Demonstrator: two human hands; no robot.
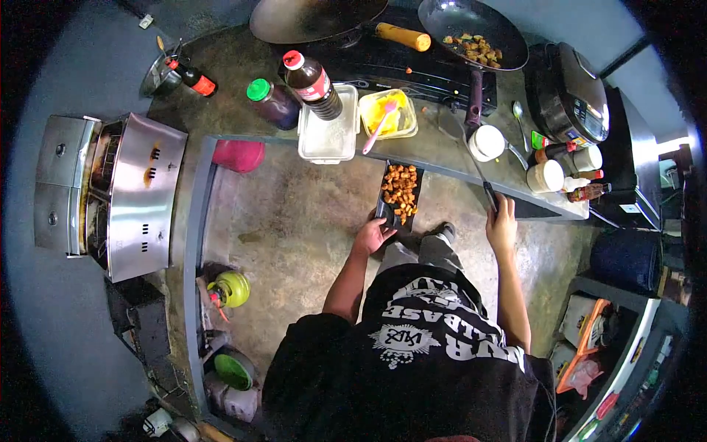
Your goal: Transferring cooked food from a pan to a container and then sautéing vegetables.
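Observation:
My left hand (374, 235) grips the near end of a black rectangular tray (390, 212), which bears many browned cubes of food (400, 190). The tray is held over the floor, just in front of the counter edge. To the right, my right hand (501, 224) is closed around the dark handle of a metal spatula (475, 160), whose blade lies over the counter, near a white tub (486, 142). Beyond it, a frying pan (515, 41) with more browned cubes rests on the black stove (353, 65), its handle pointing towards me.
An open plastic container (410, 119) of yellow food holds a pink brush or spatula. Left of it stand a lidded container (327, 138), a dark sauce bottle (313, 83) and a green-lidded jar (274, 108). A wok (315, 19), a rice cooker (574, 94) and several condiment bottles are on the counter.

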